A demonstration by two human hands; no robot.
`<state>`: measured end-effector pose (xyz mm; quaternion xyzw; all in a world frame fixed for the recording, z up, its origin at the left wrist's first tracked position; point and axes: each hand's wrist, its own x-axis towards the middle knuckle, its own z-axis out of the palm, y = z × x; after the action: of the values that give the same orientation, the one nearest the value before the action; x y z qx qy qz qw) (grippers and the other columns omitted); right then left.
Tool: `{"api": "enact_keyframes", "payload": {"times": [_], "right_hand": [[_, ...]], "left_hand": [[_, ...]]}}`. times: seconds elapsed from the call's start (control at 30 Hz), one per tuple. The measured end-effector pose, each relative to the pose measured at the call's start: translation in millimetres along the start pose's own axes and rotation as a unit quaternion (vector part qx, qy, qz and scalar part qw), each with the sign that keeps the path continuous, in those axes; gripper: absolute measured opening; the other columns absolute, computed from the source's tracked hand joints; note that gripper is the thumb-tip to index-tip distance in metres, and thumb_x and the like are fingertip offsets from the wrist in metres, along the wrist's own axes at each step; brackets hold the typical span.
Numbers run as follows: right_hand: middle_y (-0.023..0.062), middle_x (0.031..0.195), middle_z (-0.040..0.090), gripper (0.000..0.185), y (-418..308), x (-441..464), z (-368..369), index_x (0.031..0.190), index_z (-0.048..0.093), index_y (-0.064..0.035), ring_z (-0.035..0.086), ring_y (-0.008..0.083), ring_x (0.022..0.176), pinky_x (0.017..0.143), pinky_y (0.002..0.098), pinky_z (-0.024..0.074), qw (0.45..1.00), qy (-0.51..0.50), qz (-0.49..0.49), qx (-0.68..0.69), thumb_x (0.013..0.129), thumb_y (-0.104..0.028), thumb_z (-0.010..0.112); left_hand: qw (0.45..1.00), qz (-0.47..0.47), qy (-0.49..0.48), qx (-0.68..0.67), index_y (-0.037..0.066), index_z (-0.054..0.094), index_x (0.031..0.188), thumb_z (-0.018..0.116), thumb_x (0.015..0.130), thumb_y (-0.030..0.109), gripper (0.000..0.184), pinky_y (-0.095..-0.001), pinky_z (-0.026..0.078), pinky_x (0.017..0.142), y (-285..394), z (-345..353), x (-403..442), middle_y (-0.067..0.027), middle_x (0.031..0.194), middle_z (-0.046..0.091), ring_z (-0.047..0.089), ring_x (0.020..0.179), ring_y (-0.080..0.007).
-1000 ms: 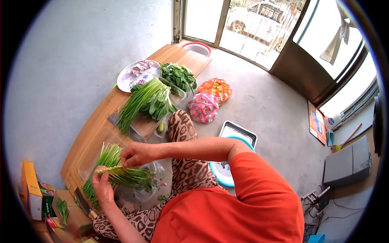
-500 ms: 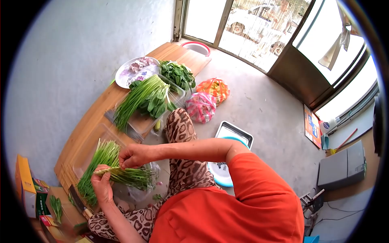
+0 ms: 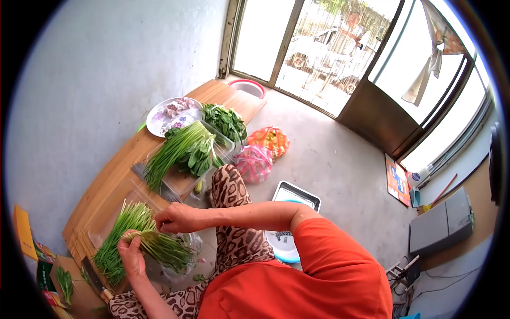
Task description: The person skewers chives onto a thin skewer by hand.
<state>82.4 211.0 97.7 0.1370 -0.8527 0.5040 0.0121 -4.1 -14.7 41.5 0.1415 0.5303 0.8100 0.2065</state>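
My left hand (image 3: 132,255) is closed around the stem end of a bunch of garlic chives (image 3: 172,253), whose leafy tips point right over a clear plastic bag (image 3: 188,270). My right hand (image 3: 179,217) is just above the bunch, fingers curled and pinched together. Whatever is between its fingertips is too small to make out. A larger pile of garlic chives (image 3: 118,247) lies behind my left hand, partly on a clear plastic tray (image 3: 101,226) on the wooden bench (image 3: 85,215).
Along the bench are a knife (image 3: 94,275), leafy greens (image 3: 178,149) in a clear container (image 3: 183,194), and a plate with garlic (image 3: 159,125). Bagged goods (image 3: 254,164), a black-and-white tray (image 3: 295,192) and a blue-rimmed basin (image 3: 281,245) sit on the floor. Cardboard boxes (image 3: 79,297) stand at lower left.
The view has tilted up, so the scene sits lower in the picture. My left hand keeps hold of the chives; my right hand has drawn slightly up from the stems.
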Motion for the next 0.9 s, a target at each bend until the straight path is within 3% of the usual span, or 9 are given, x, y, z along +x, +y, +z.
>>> {"api": "enact_keyframes", "payload": {"times": [0.3,0.37,0.6,0.77,0.8,0.9], "right_hand": [[0.0127,0.071,0.064,0.011,-13.4,5.7,8.8,0.083,0.064,-0.0021,0.063,0.0265,0.066,0.06,0.0357,0.0474,0.999,0.016,-0.034,0.025,0.077,-0.011,0.061],[0.0118,0.068,0.061,0.009,-12.6,7.9,10.1,0.085,0.06,-0.0001,0.059,0.0212,0.059,0.056,0.033,0.0452,0.999,0.01,-0.037,0.015,0.082,-0.009,0.059],[0.0082,0.065,0.058,0.008,-19.2,6.7,3.3,0.084,0.06,-0.0012,0.055,0.0153,0.056,0.054,0.0298,0.0443,0.998,0.016,-0.055,0.012,0.083,-0.009,0.058],[0.001,0.067,0.057,0.011,-10.6,16.5,-11.4,0.09,0.063,-0.0031,0.052,0.0072,0.059,0.053,0.0233,0.0428,0.997,-0.019,0.03,0.071,0.088,-0.012,0.058],[0.0003,0.067,0.056,0.013,-19.6,18.8,-17.2,0.093,0.064,-0.0037,0.051,0.0064,0.059,0.052,0.0228,0.0421,0.995,-0.015,0.076,0.062,0.088,-0.014,0.058],[-0.0045,0.061,0.047,0.016,-26.7,23.7,-30.6,0.095,0.064,-0.004,0.036,0.0025,0.048,0.043,0.0176,0.026,0.97,0.001,0.16,0.183,0.09,-0.016,0.055]], "left_hand": [[1.0,-0.001,-0.021,-0.01,0.001,0.062,0.088,0.072,0.075,0.004,0.017,-0.0207,0.038,0.066,6.4,-8.1,-5.8,0.0016,0.084,0.055,0.048,0.073,-0.0072],[1.0,0.012,-0.019,-0.003,0.001,0.062,0.087,0.072,0.075,0.004,0.016,-0.0212,0.038,0.067,8.9,-6.9,-4.6,0.0014,0.085,0.055,0.047,0.074,-0.0073],[0.999,0.022,-0.014,0.021,0.003,0.062,0.083,0.068,0.074,0.001,0.011,-0.024,0.039,0.071,13.1,-3.5,7.9,0.0006,0.085,0.054,0.048,0.079,-0.0086],[0.996,0.006,-0.039,0.075,0.001,0.062,0.096,0.063,0.077,0.005,0.02,-0.0291,0.046,0.083,17.1,-3.0,25.8,-0.004,0.096,0.063,0.059,0.089,-0.0136],[0.991,-0.039,-0.114,0.066,-0.001,0.061,0.103,0.062,0.08,0.006,0.024,-0.0303,0.046,0.086,23.7,-7.4,30.8,-0.0062,0.101,0.064,0.059,0.093,-0.0149],[0.984,0.004,-0.168,0.055,-0.002,0.059,0.107,0.063,0.081,0.007,0.028,-0.0297,0.045,0.086,28.3,-0.4,39.3,-0.0059,0.101,0.064,0.059,0.093,-0.0138]]}}
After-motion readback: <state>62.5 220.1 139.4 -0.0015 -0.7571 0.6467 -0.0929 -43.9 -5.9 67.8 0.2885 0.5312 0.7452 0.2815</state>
